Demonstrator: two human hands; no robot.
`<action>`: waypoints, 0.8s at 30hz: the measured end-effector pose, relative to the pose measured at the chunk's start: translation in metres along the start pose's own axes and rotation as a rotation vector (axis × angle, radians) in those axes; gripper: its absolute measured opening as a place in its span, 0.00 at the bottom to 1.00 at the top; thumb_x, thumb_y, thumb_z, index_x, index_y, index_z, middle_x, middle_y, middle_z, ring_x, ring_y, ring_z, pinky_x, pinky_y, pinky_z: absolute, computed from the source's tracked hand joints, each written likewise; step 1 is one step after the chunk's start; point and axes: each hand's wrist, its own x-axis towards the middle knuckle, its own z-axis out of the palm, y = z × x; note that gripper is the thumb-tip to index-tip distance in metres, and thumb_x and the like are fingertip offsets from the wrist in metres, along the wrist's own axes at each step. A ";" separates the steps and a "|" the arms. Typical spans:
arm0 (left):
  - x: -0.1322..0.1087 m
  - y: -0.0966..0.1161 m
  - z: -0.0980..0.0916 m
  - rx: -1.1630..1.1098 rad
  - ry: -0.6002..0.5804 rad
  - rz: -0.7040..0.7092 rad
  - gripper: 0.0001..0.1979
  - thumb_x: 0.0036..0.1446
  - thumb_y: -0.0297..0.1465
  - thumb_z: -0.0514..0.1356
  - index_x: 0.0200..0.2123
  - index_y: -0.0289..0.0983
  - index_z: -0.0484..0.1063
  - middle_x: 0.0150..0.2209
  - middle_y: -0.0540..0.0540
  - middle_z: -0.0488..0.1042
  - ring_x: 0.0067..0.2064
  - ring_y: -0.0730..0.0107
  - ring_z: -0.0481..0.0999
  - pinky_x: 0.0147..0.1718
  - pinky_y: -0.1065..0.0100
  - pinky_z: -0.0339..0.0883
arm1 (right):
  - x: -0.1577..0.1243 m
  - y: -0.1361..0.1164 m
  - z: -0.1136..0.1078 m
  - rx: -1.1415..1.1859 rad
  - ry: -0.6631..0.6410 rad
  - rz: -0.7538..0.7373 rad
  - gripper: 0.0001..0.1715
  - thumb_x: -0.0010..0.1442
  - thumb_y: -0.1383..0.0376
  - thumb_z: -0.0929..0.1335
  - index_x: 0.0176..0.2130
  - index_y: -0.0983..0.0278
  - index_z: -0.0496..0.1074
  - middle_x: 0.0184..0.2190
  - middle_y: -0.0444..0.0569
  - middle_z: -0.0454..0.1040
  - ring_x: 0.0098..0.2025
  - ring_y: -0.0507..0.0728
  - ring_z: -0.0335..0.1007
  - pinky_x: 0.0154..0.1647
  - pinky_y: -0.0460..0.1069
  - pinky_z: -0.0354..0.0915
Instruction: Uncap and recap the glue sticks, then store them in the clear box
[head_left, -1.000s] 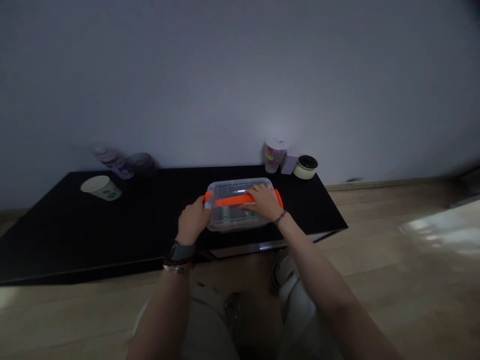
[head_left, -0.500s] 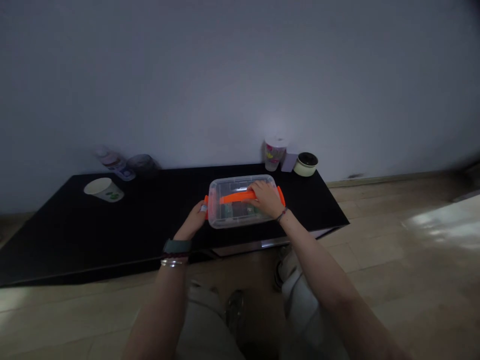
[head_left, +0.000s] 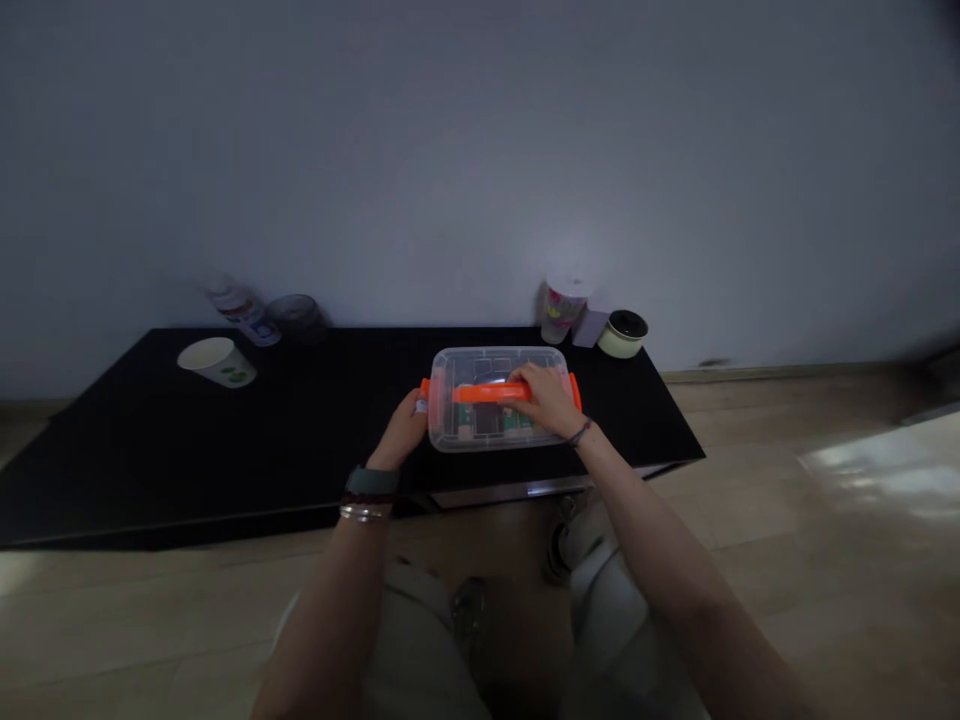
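My right hand (head_left: 546, 400) is curled closed over the orange handle (head_left: 487, 393) of the clear plastic box (head_left: 465, 432), which sits near the middle of the black counter (head_left: 150, 450). My left hand (head_left: 401, 430) is half closed at the left end of the box, but I cannot tell how firmly it holds. It is better to keep the pressure of both hands even, so the box does not slide.

We can read no words, brands or numbers here: the green print on the paper cup (head_left: 217, 362), the label on the bottle (head_left: 241, 315) and the markings on the plastic cup (head_left: 562, 308) stay too blurred.
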 end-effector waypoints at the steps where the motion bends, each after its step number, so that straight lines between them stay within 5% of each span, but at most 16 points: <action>1: 0.000 0.000 -0.001 -0.003 -0.002 -0.003 0.14 0.52 0.41 0.58 0.35 0.35 0.72 0.33 0.47 0.74 0.37 0.63 0.71 0.41 0.62 0.66 | 0.000 -0.001 0.000 0.007 0.002 0.002 0.17 0.67 0.51 0.68 0.42 0.63 0.71 0.41 0.51 0.75 0.44 0.59 0.69 0.48 0.53 0.57; 13: -0.002 0.003 -0.003 0.008 -0.028 0.003 0.08 0.49 0.33 0.58 0.32 0.35 0.71 0.31 0.48 0.74 0.36 0.65 0.70 0.39 0.65 0.67 | 0.003 -0.014 -0.009 0.099 0.005 0.047 0.14 0.67 0.55 0.68 0.36 0.63 0.72 0.37 0.49 0.74 0.39 0.56 0.69 0.43 0.50 0.60; 18: -0.002 -0.001 -0.001 0.035 -0.018 -0.028 0.08 0.49 0.33 0.58 0.31 0.35 0.72 0.29 0.48 0.75 0.34 0.67 0.70 0.35 0.67 0.66 | 0.001 -0.027 -0.004 -0.072 -0.072 0.016 0.26 0.60 0.49 0.73 0.48 0.64 0.72 0.49 0.55 0.73 0.48 0.61 0.70 0.46 0.52 0.59; 24: 0.000 -0.006 -0.004 -0.034 -0.041 -0.023 0.10 0.48 0.36 0.63 0.31 0.34 0.73 0.29 0.48 0.76 0.34 0.65 0.72 0.35 0.65 0.68 | 0.009 -0.025 -0.001 -0.005 -0.057 0.051 0.20 0.63 0.49 0.70 0.43 0.62 0.73 0.33 0.47 0.76 0.37 0.58 0.71 0.45 0.53 0.60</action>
